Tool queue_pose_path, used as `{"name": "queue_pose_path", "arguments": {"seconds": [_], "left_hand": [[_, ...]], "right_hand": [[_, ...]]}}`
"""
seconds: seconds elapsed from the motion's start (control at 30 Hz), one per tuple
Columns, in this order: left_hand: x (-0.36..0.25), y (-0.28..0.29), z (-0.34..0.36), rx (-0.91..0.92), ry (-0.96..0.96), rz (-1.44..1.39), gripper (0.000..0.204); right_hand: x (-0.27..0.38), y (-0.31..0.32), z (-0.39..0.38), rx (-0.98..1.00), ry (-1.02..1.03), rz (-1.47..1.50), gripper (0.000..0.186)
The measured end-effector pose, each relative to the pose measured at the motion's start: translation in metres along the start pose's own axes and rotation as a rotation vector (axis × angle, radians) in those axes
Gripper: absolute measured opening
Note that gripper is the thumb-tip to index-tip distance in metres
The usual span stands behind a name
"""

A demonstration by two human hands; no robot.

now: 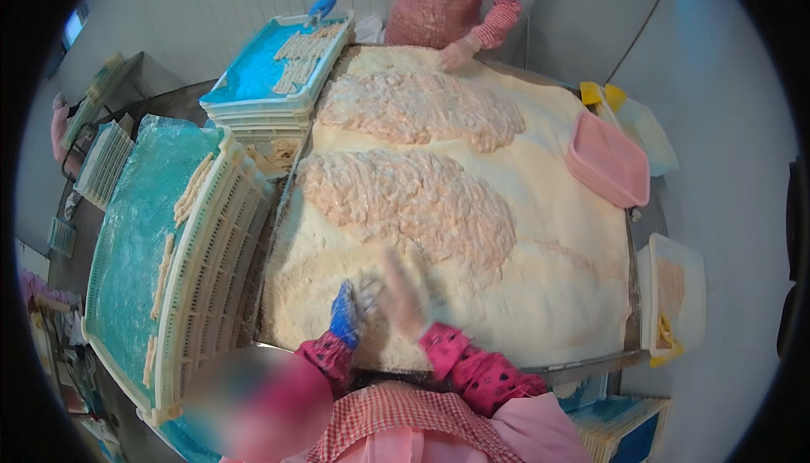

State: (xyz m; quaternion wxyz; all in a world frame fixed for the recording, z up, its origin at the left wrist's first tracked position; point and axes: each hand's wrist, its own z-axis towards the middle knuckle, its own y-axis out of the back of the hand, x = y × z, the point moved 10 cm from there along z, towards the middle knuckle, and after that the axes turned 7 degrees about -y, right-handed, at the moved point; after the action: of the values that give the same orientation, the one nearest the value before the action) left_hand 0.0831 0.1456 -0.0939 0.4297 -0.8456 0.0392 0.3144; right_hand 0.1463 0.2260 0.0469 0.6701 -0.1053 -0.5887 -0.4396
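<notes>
My left hand (348, 313), in a blue glove caked with pale crumbs, is low over the near edge of a wide bed of crumbs (557, 303). Right beside it is my right hand (402, 298) in a pale glove, pointing away from me and smeared by motion. Whether anything is between the two hands, I cannot make out. Just beyond them is a heap of wet, pale pink raw meat strips (413, 201). Farther back on the crumbs is a second heap of strips (422, 108).
At left, a stack of white crates (211, 269) has a blue-lined top holding several coated strips (192, 189). Behind it, a co-worker's blue-gloved hand (322, 7) is at another tray stack (261, 108). A pink basin (609, 159) and a white tub (672, 294) are at right.
</notes>
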Motion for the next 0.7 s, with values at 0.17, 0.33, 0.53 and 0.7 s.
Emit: {"name": "queue_pose_path", "arguments": {"seconds": [0.17,0.33,0.53,0.7], "left_hand": [[-0.064,-0.001,-0.064,-0.228,0.069,-0.048,0.041],[-0.206,-0.020,-0.100,0.020,-0.301,-0.196,0.046],[-0.416,0.122,-0.293,-0.664,-0.943,0.554,0.050],[-0.406,0.178,-0.299,-0.543,-0.464,0.971,0.055]], "right_hand": [[-0.081,0.079,0.108,-0.174,-0.156,-0.764,0.026],[-0.163,0.076,0.148,0.057,-0.063,-1.058,0.020],[-0.133,0.089,0.150,0.022,-0.163,-0.601,0.017],[-0.161,0.140,0.160,-0.180,-0.252,-0.158,0.014]]}}
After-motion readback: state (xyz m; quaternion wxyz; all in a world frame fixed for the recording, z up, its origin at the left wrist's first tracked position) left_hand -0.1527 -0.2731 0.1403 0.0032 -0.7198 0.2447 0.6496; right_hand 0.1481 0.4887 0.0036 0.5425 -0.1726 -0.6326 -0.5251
